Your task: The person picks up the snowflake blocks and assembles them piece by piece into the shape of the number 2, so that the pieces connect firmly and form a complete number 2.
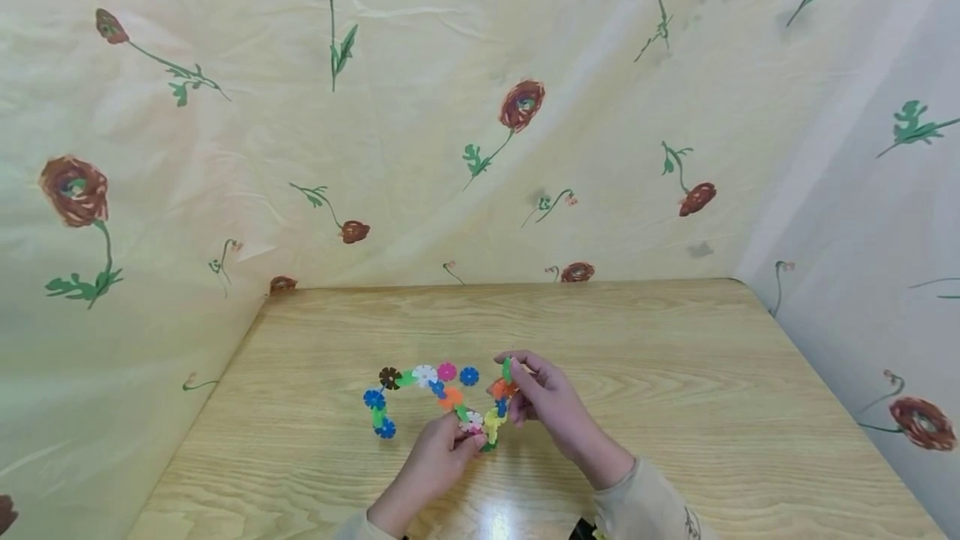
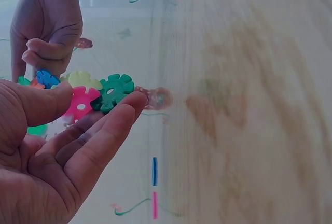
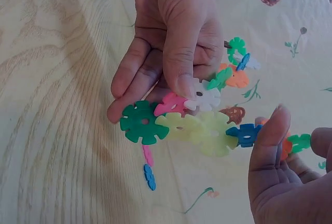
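A chain of interlocking snowflake discs in several colours runs across the table between my hands. My left hand [image 1: 438,450] pinches it by the white disc [image 3: 201,94] and the pink disc [image 2: 81,102], thumb on top. Beyond its fingertips a dark green disc [image 3: 144,122] forms the bend, joined to pale yellow discs [image 3: 213,133]. With thumb and fingers, my right hand [image 1: 557,408] grips the chain's end at a green disc [image 3: 299,142] and an orange disc [image 1: 501,388], beside a blue disc [image 3: 245,135]. My right fingers partly hide the orange disc.
The chain's far part curves left past a brown disc [image 1: 390,378] to a blue disc [image 1: 386,428]. A loose pink disc [image 1: 447,372] and a loose blue disc [image 1: 469,376] lie behind the hands. Flower-printed cloth [image 1: 420,107] hangs behind the wooden table [image 1: 675,357].
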{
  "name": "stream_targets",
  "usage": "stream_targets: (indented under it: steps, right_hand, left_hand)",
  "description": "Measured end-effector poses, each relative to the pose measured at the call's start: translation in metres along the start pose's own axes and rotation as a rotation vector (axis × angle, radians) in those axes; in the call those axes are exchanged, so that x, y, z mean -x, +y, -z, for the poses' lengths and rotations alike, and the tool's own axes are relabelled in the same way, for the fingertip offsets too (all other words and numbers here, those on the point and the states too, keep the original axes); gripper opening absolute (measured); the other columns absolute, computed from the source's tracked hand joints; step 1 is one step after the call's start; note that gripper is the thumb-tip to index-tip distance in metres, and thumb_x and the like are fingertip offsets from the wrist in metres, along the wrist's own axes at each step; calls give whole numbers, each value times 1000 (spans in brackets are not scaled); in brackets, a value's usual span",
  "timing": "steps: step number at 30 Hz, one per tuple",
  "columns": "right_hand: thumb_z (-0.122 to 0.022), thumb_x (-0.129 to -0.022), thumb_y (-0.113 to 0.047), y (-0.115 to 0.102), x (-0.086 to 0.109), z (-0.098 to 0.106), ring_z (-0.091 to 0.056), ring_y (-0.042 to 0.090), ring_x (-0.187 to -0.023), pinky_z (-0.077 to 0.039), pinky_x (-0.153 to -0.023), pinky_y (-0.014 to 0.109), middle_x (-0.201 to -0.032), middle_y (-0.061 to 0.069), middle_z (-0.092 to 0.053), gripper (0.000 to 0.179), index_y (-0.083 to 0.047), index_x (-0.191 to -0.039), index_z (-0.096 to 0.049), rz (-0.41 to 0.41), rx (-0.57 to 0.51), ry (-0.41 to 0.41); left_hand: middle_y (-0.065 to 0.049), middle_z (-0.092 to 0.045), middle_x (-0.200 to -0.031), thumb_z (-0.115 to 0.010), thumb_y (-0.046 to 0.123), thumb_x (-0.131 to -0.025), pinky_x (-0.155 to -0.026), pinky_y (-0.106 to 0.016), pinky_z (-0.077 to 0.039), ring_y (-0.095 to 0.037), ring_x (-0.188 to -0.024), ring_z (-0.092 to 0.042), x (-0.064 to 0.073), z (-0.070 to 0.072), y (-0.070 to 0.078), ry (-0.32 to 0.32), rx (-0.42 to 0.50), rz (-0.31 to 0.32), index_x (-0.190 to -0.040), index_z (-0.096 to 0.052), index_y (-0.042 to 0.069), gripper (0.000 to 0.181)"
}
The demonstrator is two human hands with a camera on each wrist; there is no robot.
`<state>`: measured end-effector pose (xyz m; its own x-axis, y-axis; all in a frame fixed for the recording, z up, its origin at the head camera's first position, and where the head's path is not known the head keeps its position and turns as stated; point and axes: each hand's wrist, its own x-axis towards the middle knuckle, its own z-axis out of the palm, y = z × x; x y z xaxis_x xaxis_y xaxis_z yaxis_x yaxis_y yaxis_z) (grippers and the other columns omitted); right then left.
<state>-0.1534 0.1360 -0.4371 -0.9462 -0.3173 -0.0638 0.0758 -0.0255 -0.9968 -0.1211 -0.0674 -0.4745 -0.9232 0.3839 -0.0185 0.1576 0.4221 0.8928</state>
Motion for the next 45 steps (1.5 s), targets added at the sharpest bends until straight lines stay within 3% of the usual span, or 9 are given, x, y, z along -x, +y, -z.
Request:
stream_targets:
  steps: [7,17,29,33,36,40,42,45]
  right_hand:
    - [-50,-102,-38,1,-1,4,-60,12,-64,-53,-63,28,-95,14,-68,48,-2,-134,-47,1,-93,-67]
    - [-53,-102,-29,4,-4,6,-63,10,-66,-54,-65,26,-87,5,-68,48,5,-135,-43,-6,-154,-104]
    - [-51,-103,-25,4,-5,9,-63,11,-71,-54,-68,27,-90,6,-66,41,1,-135,-45,0,-180,-166]
    - [-47,-105,-31,5,-6,10,-61,11,-72,-53,-68,26,-104,8,-67,48,0,-141,-41,8,-190,-177]
    - [-42,-105,-37,6,-9,12,-60,10,-72,-53,-68,26,-114,9,-62,54,1,-143,-39,7,-182,-130]
    - [-43,-105,-37,11,-17,14,-56,11,-68,-49,-63,24,-106,7,-57,52,3,-137,-47,-41,-104,20]
    - [-46,-105,-30,17,-23,15,-56,13,-66,-48,-61,24,-97,8,-59,44,5,-130,-53,-65,-18,78]
    - [-49,-103,-16,28,-35,16,-56,15,-65,-47,-58,26,-83,8,-62,30,5,-121,-61,-64,167,99]
  left_hand:
    - [2,-63,-79,-64,17,-95,-60,-23,-47,-6,-67,-53,-1,0,-1,22,-9,-13,-95,-62,5,12]
    - [1,-63,-79,-64,15,-95,-59,-23,-46,-6,-67,-52,-2,-1,-3,25,-21,-12,-94,-62,5,10]
    - [-2,-66,-82,-63,14,-96,-58,-23,-46,-7,-67,-53,-1,0,-3,1,24,14,-95,-61,4,10]
    - [-3,-66,-84,-62,14,-96,-62,-23,-48,-11,-71,-57,-2,1,-3,-9,45,7,-99,-62,4,10]
    - [-3,-66,-86,-62,13,-96,-65,-23,-49,-12,-75,-58,-2,1,-3,-3,53,12,-101,-61,4,11]
    - [-2,-65,-86,-63,15,-96,-62,-23,-48,-10,-73,-56,-2,1,-2,11,47,31,-99,-61,4,12]
    - [-2,-65,-86,-63,15,-96,-61,-23,-47,-10,-72,-56,-2,2,-2,12,47,42,-99,-60,4,13]
    - [-2,-66,-87,-63,15,-96,-61,-23,-48,-10,-73,-58,-1,2,-2,14,51,53,-101,-60,3,14]
